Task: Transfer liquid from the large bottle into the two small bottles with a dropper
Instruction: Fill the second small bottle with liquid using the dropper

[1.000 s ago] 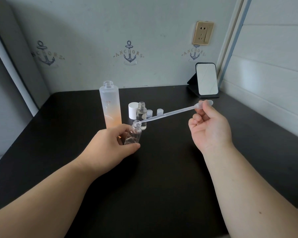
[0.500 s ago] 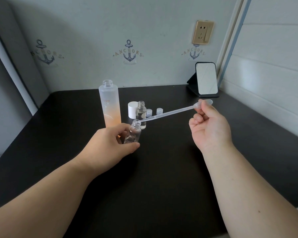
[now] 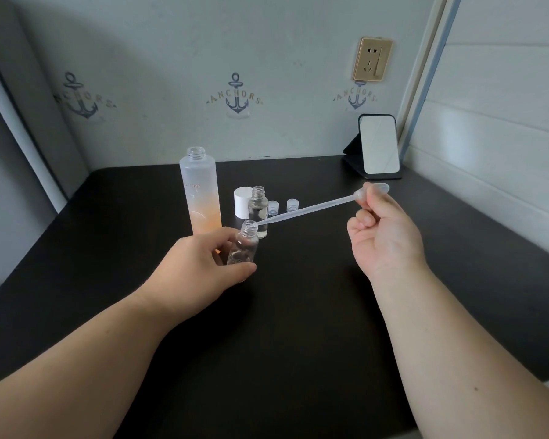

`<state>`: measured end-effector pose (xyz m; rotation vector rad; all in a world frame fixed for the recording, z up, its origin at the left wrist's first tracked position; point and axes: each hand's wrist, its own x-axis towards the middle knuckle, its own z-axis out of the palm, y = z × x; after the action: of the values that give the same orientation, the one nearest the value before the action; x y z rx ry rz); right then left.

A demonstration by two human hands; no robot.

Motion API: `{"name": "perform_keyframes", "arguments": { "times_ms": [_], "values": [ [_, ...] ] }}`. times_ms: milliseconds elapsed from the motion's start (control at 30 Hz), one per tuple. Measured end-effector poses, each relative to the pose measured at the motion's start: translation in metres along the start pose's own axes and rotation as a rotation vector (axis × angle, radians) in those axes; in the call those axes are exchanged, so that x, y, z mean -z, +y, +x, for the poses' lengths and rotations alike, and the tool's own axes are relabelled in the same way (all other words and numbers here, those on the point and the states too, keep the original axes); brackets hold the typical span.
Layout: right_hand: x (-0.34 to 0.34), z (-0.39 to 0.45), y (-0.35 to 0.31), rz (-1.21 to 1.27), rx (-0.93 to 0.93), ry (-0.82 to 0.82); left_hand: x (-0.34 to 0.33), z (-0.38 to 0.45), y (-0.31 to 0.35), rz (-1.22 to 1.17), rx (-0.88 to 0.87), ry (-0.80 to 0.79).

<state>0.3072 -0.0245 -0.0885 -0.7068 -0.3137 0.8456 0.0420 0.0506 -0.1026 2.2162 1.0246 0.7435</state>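
The large frosted bottle (image 3: 200,198), orange in its lower half, stands uncapped on the black table (image 3: 298,312). My left hand (image 3: 200,267) grips a small clear bottle (image 3: 244,245), tilted slightly right. My right hand (image 3: 382,236) pinches the bulb of a clear plastic dropper (image 3: 311,209). The dropper slants down to the left and its tip sits at the held bottle's mouth. A second small clear bottle (image 3: 258,207) stands open just behind, partly filled with clear liquid.
A white cap (image 3: 241,202) stands beside the second small bottle. Two small clear caps (image 3: 273,207) (image 3: 293,205) lie to its right. A small mirror on a black stand (image 3: 379,147) is at the back right corner, by the walls.
Almost nothing has moved. Both hands hold their places, with the dropper tip kept at the mouth of the held small bottle.
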Motion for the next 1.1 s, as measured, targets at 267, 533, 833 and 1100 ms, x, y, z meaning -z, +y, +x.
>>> {"name": "perform_keyframes", "arguments": {
  "times_ms": [267, 533, 833, 1100],
  "values": [
    [0.001, 0.001, 0.001, -0.012, 0.003, 0.014, 0.000, 0.000, 0.001, 0.007, 0.003, -0.002],
    [0.000, 0.001, 0.001, 0.042, -0.041, 0.051, 0.000, -0.001, 0.004, 0.015, -0.003, 0.007],
    [0.000, 0.000, 0.001, 0.058, -0.062, 0.028, 0.000, -0.001, 0.009, 0.014, 0.006, -0.015],
    [-0.001, -0.002, 0.001, 0.066, -0.067, 0.018, 0.007, -0.005, 0.004, -0.264, 0.003, 0.041]
  ]
}}
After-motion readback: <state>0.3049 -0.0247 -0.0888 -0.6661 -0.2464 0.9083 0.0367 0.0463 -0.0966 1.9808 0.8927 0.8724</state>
